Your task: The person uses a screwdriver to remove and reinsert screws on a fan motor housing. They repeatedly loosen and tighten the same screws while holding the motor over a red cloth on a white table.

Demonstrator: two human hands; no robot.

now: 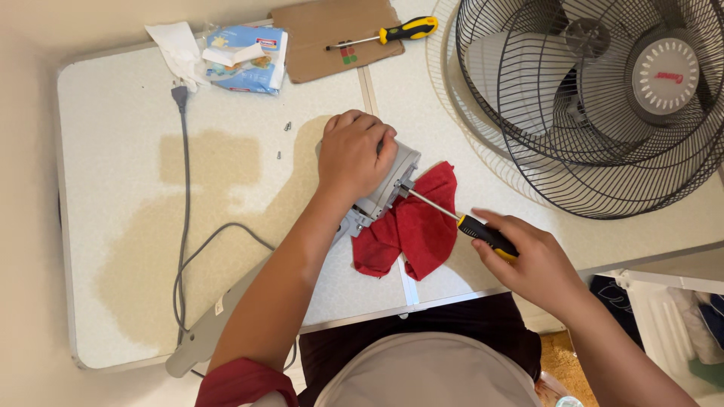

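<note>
Table [113,113] white and speckled, with a broad tan stain across its left half. Grey power cord [183,226] runs down that side, plug [179,95] at the top, cord looping back toward the grey fan base [219,320] at the near edge. Crumpled tissue [175,45] and blue packet [245,59] at the far edge; small loose screws [287,126] just below them. Brown cardboard [332,34] farther right, a spare yellow-handled screwdriver [388,33] lying on it.

Left hand [354,158] clamped over the top of the grey fan motor housing [392,181], fingers curled round it, pressing it down (housing sits at table centre, partly on the red cloth [418,230]). Right hand [528,260] closed round the yellow-and-black handle of the working screwdriver [452,215], shaft angled up-left, tip touching the housing's right face.

Black wire fan guard [603,105] with blades behind it fills the far right corner, well apart from both hands
</note>
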